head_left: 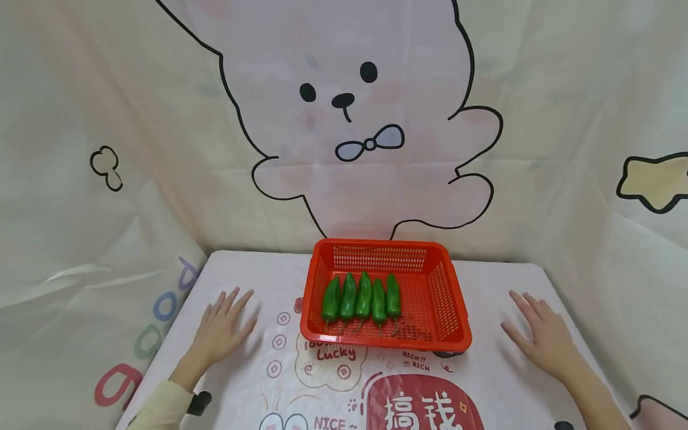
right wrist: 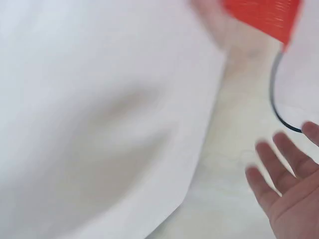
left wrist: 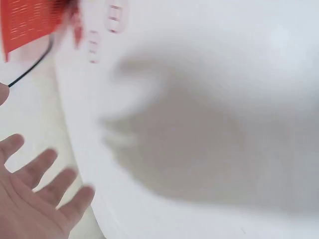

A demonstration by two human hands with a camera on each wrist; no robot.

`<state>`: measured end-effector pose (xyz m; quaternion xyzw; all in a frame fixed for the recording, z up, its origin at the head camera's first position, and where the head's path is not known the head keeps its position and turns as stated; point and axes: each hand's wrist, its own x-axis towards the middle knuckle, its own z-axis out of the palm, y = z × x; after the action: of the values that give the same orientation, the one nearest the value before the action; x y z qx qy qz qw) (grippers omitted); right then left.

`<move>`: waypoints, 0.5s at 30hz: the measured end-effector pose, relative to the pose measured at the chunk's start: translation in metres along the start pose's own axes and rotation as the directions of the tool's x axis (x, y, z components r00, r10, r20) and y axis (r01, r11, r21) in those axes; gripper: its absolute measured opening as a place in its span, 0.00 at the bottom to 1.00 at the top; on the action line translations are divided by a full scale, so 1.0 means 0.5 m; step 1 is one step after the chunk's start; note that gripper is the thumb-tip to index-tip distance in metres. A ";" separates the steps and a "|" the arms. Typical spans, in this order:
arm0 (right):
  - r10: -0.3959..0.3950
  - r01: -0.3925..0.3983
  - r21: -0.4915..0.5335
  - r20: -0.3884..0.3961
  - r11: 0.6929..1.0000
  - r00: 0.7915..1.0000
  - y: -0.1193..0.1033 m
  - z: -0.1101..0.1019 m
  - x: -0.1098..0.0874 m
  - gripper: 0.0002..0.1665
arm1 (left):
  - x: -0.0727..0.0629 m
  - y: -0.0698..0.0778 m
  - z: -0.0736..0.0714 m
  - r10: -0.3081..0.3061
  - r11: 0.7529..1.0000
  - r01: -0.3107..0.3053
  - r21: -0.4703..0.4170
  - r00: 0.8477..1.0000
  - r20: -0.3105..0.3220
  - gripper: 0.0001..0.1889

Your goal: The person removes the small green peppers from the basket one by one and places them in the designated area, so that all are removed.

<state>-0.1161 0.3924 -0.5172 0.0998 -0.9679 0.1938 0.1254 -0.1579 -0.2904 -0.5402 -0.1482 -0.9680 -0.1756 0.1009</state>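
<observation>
A red plastic basket with mesh walls stands at the back middle of the table. Several green peppers lie side by side in its left half, stems toward the front. To the left of the basket, my left hand hovers over the tabletop with its fingers spread, holding nothing. On the other side, my right hand is likewise spread out and bare, apart from the basket. Both wrist views show the spread fingers, with a corner of the red basket at the upper edge and hand shadows on the white surface.
The white table cover carries printed red lettering and drawings. A cloth backdrop with a cartoon bear rises right behind the basket, and cloth walls flank the table on both sides.
</observation>
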 end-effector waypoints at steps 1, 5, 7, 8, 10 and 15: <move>-0.001 0.003 0.071 -0.027 0.997 1.000 -0.004 -0.011 0.006 0.41 | 0.009 0.006 -0.004 -0.003 0.995 0.002 -0.097 1.000 -0.005 0.31; 0.040 -0.015 0.348 -0.065 0.937 0.997 -0.040 -0.048 0.030 0.24 | 0.047 0.038 -0.019 -0.100 0.854 0.127 -0.504 0.992 0.081 0.26; 0.068 -0.035 0.466 -0.055 0.884 0.996 -0.067 -0.057 0.041 0.19 | 0.066 0.057 -0.023 -0.160 0.720 0.229 -0.655 0.973 0.164 0.25; 0.070 -0.035 0.510 -0.051 0.859 0.996 -0.081 -0.059 0.046 0.18 | 0.074 0.066 -0.020 -0.186 0.648 0.274 -0.711 0.962 0.201 0.25; 0.070 -0.031 0.601 -0.042 0.798 0.997 -0.108 -0.057 0.058 0.18 | 0.091 0.083 -0.013 -0.212 0.507 0.331 -0.796 0.943 0.257 0.25; 0.038 -0.001 0.704 -0.037 0.710 0.999 -0.159 -0.033 0.089 0.18 | 0.126 0.126 0.025 -0.240 0.375 0.381 -0.845 0.920 0.308 0.25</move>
<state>-0.1357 0.3210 -0.4620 0.1252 -0.8188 0.5514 0.0993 -0.1983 -0.2138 -0.5165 -0.0054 -0.7423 -0.6636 -0.0921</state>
